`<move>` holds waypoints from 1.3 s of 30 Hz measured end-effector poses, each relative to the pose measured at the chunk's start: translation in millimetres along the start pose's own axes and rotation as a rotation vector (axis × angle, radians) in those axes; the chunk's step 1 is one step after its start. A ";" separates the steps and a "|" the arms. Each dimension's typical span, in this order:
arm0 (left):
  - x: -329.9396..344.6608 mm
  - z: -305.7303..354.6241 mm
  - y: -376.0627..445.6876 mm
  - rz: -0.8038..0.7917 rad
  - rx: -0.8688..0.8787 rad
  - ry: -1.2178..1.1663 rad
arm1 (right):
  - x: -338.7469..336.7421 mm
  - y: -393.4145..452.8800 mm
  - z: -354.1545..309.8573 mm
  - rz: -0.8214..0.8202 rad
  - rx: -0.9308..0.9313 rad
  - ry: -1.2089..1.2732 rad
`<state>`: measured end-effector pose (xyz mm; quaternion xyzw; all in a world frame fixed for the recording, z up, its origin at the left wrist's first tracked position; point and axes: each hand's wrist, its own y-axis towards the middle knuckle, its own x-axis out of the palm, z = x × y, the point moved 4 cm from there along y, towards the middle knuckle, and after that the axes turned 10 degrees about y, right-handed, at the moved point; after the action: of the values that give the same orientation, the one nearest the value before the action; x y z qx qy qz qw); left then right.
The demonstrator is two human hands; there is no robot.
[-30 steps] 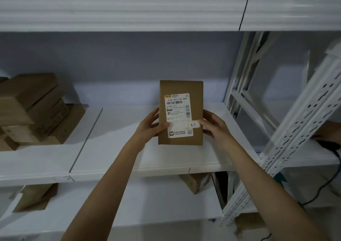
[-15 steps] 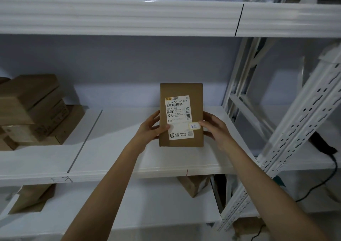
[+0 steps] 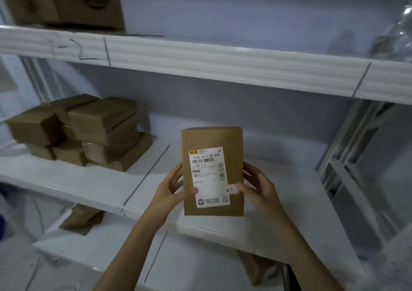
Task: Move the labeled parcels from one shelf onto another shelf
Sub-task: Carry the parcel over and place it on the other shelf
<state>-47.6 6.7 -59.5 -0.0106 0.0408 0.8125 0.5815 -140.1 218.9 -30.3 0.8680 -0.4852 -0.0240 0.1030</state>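
Note:
A flat brown parcel with a white shipping label stands upright in front of me, held above the front edge of the middle shelf. My left hand grips its left edge, thumb across the label's lower corner. My right hand holds the right edge, thumb on a small white tag. A stack of several brown parcels sits on the left part of the middle shelf.
Large cardboard boxes stand on the upper shelf at the left. On the lower shelf lie a brown parcel at the left and another under my right forearm. White perforated uprights rise at the right.
The view has swung left and upward, bringing the upper shelf's boxes into sight. Both hands still hold the parcel upright, now nearer the shelf's front edge.

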 end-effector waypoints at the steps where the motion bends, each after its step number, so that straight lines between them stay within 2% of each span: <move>1: -19.6 0.6 -10.7 0.058 0.001 -0.009 | 19.6 3.1 -0.4 -0.047 -0.006 0.008; 9: -164.7 45.5 -108.7 0.497 0.039 0.037 | 194.7 11.3 -27.3 -0.360 -0.205 0.045; 14: -242.1 110.2 -150.4 0.623 0.202 0.099 | 290.4 10.8 -81.4 -0.442 -0.399 0.110; 19: -322.6 181.8 -151.2 0.652 0.414 0.195 | 366.7 30.6 -145.1 -0.408 -0.568 0.171; 22: -364.6 231.5 -132.9 0.600 0.524 0.298 | 400.5 48.7 -186.7 -0.389 -0.641 0.195; 27: -403.3 298.1 -72.9 0.419 0.654 0.358 | 417.2 84.7 -242.4 -0.179 -0.741 0.110; 33: -388.2 328.4 12.1 0.235 0.669 0.292 | 390.7 129.1 -276.1 -0.014 -0.731 -0.041; 39: -363.3 327.6 82.9 0.107 0.616 0.210 | 354.2 169.8 -273.2 0.075 -0.639 -0.200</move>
<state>1.5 -337.1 295.0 0.0841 0.3450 0.7859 0.5062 -56.5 -124.9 291.8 0.7668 -0.4925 -0.2558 0.3226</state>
